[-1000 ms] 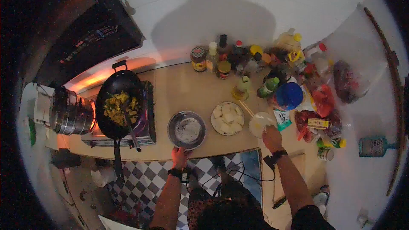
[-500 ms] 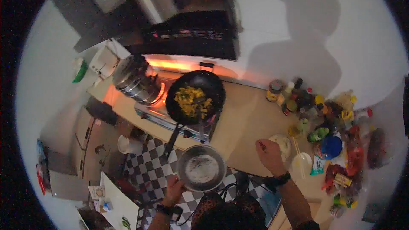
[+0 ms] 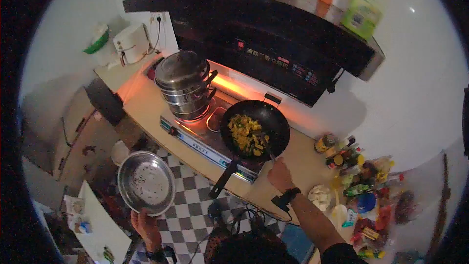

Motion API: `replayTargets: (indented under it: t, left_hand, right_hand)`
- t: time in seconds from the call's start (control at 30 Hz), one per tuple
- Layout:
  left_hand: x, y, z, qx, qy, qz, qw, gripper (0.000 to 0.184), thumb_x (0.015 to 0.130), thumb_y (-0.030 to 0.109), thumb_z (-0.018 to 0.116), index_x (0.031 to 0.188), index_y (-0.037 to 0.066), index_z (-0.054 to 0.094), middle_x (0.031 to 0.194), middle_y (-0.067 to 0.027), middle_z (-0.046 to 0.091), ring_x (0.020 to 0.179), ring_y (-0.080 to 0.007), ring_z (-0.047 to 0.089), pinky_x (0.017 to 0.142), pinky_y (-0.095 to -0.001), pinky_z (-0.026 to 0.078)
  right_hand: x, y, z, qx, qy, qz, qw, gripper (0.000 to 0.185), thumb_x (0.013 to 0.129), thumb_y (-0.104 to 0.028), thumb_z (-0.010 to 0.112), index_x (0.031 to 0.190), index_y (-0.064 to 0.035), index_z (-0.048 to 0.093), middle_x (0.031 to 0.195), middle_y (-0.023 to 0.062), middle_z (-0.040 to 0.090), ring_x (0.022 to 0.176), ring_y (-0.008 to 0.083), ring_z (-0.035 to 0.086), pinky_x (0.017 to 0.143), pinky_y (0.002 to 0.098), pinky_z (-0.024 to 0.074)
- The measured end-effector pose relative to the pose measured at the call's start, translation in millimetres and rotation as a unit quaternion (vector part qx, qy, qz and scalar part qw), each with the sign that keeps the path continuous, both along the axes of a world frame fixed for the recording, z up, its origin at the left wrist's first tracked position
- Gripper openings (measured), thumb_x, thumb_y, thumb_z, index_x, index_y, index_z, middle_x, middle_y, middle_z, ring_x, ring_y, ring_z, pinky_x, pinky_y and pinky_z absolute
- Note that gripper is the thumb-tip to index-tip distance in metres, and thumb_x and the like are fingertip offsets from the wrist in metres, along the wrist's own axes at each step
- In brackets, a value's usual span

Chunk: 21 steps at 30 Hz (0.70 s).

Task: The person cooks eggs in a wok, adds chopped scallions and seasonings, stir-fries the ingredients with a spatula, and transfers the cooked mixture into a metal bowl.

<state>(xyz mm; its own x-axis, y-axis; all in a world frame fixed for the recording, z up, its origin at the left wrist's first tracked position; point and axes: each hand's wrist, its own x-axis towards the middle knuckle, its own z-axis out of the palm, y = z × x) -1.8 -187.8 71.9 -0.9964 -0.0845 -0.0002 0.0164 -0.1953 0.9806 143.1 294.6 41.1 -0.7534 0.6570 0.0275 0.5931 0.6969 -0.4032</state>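
My left hand (image 3: 145, 226) grips the near rim of a round metal basin (image 3: 146, 184), held over the floor left of the counter; dark specks dot its bottom. My right hand (image 3: 281, 175) is closed on the handle of a metal spatula (image 3: 269, 150), whose head rests in the food. Yellow and green food (image 3: 245, 135) lies in the black wok (image 3: 274, 123) on the right burner of the stove (image 3: 205, 152). The wok's long handle points toward me.
A steamer pot (image 3: 183, 85) stands on the left burner under the range hood (image 3: 254, 54). To the right are a plate of pale pieces (image 3: 320, 197), a small bowl (image 3: 339, 214), jars, bottles and bags. A white appliance (image 3: 131, 43) stands at the back left.
The view has swung left toward the stove. My left hand has lifted the basin off the counter and carried it left. My right hand has left the small bowl and taken hold of the spatula.
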Motion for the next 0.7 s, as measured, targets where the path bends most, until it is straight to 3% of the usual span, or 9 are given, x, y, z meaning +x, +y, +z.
replayTargets:
  t: [0.13,0.2,0.3,0.37,0.4,0.43,0.53,0.6,0.7]
  left_hand:
    - [-64,1,-3,0.096,-0.045,-0.011,0.994,0.031,0.097,0.014,0.057,0.127,0.005,0.055,0.108,-0.0043,0.064,0.096,-0.0172,0.066,0.073,-0.036,0.059]
    - [-85,-9,-32,0.072,-0.027,-0.03,0.997,0.031,0.098,0.015,0.056,0.128,0.006,0.054,0.11,-0.0047,0.064,0.099,-0.0172,0.066,0.073,-0.0357,0.059]
    - [-113,-10,-46,0.061,-0.046,-0.045,0.996,0.032,0.098,0.014,0.057,0.129,0.006,0.054,0.114,-0.0053,0.064,0.099,-0.0167,0.066,0.074,-0.0357,0.059]
    - [-128,1,-38,0.095,-0.073,-0.068,0.99,0.03,0.098,0.013,0.057,0.127,0.006,0.055,0.116,-0.0058,0.064,0.099,-0.0164,0.066,0.074,-0.0352,0.059]
    - [-132,7,-36,0.121,-0.08,-0.091,0.985,0.028,0.098,0.014,0.057,0.125,0.006,0.056,0.118,-0.0062,0.063,0.099,-0.0162,0.066,0.074,-0.0347,0.059]
    - [-136,13,-35,0.118,-0.085,-0.091,0.985,0.028,0.098,0.014,0.057,0.125,0.006,0.056,0.118,-0.0062,0.063,0.099,-0.0162,0.066,0.074,-0.0347,0.059]
    - [-143,26,-29,0.097,-0.1,-0.062,0.988,0.021,0.098,0.014,0.057,0.118,0.006,0.058,0.114,-0.0063,0.065,0.097,-0.0157,0.067,0.07,-0.0336,0.06]
    - [-142,32,-18,0.088,-0.107,-0.123,0.983,0.017,0.098,0.015,0.058,0.113,0.006,0.059,0.108,-0.0057,0.068,0.091,-0.0156,0.069,0.065,-0.0326,0.06]
    - [-134,45,-6,0.081,-0.157,-0.094,0.98,0.017,0.098,0.016,0.058,0.112,0.007,0.06,0.101,-0.0048,0.07,0.081,-0.0161,0.07,0.061,-0.0324,0.059]
  right_hand:
    - [-19,48,36,0.162,-0.106,0.019,0.981,0.045,0.088,-0.014,0.06,0.121,0.0131,0.046,0.094,0.0321,0.063,0.075,0.0429,0.067,0.064,0.0521,0.0554]
    - [-12,94,50,0.105,-0.148,-0.015,0.983,0.045,0.089,-0.017,0.061,0.12,0.0135,0.051,0.102,0.0327,0.062,0.076,0.041,0.067,0.065,0.0511,0.0562]
    - [5,166,31,0.401,-0.083,0.174,0.896,0.025,0.085,-0.017,0.062,0.097,0.0041,0.065,0.08,0.024,0.066,0.072,0.0431,0.067,0.066,0.0548,0.0536]
    - [-20,146,103,0.308,-0.217,0.123,0.918,0.022,0.077,-0.02,0.066,0.088,-0.0011,0.071,0.079,0.0181,0.066,0.068,0.035,0.066,0.066,0.0472,0.0549]
    - [-8,189,83,0.38,-0.257,0.3,0.837,0.024,0.077,-0.022,0.067,0.092,-0.0045,0.072,0.079,0.0151,0.067,0.064,0.0306,0.063,0.061,0.0418,0.054]
    - [2,217,63,0.376,-0.261,0.301,0.837,0.024,0.077,-0.022,0.067,0.092,-0.0045,0.072,0.079,0.0151,0.067,0.064,0.0306,0.063,0.061,0.0418,0.054]
    - [11,245,36,0.101,-0.286,0.26,0.917,0.015,0.085,-0.027,0.068,0.08,-0.0125,0.069,0.071,0.009,0.066,0.058,0.0228,0.063,0.05,0.0367,0.0511]
    - [14,211,35,-0.121,-0.215,0.077,0.966,0.019,0.088,-0.03,0.066,0.084,-0.0124,0.07,0.066,0.0071,0.064,0.054,0.0197,0.061,0.045,0.0349,0.0488]
    - [-2,174,4,-0.345,-0.13,-0.091,0.925,0.023,0.09,-0.034,0.064,0.088,-0.0122,0.071,0.061,0.0052,0.061,0.05,0.0166,0.058,0.041,0.033,0.0465]
